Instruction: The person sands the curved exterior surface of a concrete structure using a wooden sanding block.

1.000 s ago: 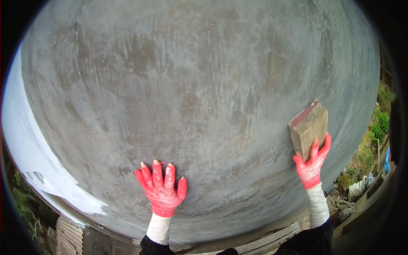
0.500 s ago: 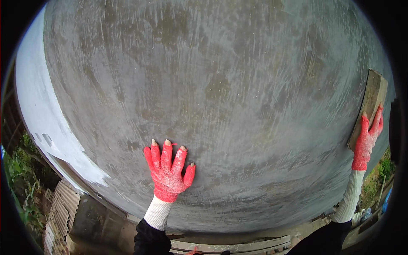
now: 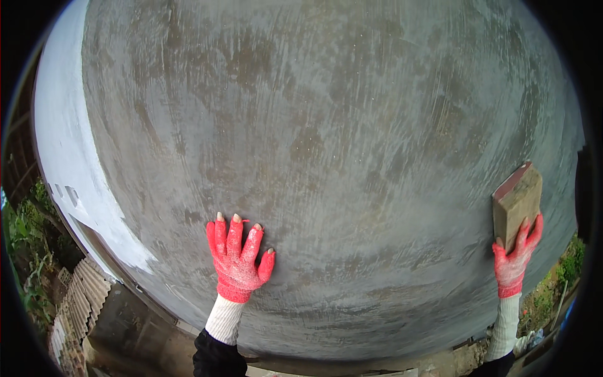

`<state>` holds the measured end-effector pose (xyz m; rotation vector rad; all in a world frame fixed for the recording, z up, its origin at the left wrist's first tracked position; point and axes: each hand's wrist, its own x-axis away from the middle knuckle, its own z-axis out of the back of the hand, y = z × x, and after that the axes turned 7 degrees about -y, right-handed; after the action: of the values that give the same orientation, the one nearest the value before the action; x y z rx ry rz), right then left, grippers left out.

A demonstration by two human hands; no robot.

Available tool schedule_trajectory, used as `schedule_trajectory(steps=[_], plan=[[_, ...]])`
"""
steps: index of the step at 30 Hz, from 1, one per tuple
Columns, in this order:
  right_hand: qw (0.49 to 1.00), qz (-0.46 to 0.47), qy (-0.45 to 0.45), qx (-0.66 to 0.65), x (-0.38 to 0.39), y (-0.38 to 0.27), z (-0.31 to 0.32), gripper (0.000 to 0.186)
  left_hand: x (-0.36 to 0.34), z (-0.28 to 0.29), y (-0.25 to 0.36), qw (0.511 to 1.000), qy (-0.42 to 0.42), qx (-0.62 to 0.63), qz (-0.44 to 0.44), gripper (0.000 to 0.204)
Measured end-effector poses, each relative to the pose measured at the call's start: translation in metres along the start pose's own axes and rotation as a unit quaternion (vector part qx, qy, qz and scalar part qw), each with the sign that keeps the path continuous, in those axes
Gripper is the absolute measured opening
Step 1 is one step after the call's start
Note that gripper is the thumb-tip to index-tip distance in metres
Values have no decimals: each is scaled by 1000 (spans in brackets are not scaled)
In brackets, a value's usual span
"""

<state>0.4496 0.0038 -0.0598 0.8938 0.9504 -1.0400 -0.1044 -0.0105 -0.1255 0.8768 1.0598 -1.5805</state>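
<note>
My left hand point(image 3: 239, 257), in a red glove with the fingertips bare, lies flat on the grey wall point(image 3: 352, 188) with its fingers spread. It holds nothing. Over at the right, my right hand point(image 3: 516, 259), gloved alike, grips a sanding block point(image 3: 520, 202) of light wood with a reddish-brown sheet along its upper edge. That block rests against the wall surface, slightly tilted. The wall is smeared with streaky pale grey coating and darker patches.
A white-painted strip point(image 3: 66, 125) borders the grey wall on the left. Below it are corrugated roofing sheets point(image 3: 81, 292) and green plants point(image 3: 28, 242). Grass point(image 3: 568, 261) and rubble lie at the lower right. A dark object point(image 3: 584, 195) stands at the right rim.
My right hand has moved down and inward with the sanding block, which has turned to show its reddish edge. My left hand stays flat on the wall; the view has shifted slightly.
</note>
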Motion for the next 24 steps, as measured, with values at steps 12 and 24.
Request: schedule_trajectory(steps=[12,24], plan=[[969,193,-152,-32,149,-56,-42,56,-74,64,155,705,-57,699,-107,48],[989,-113,92,-29,5,11,4,92,-193,128,293,-64,-139,977,-147,61]])
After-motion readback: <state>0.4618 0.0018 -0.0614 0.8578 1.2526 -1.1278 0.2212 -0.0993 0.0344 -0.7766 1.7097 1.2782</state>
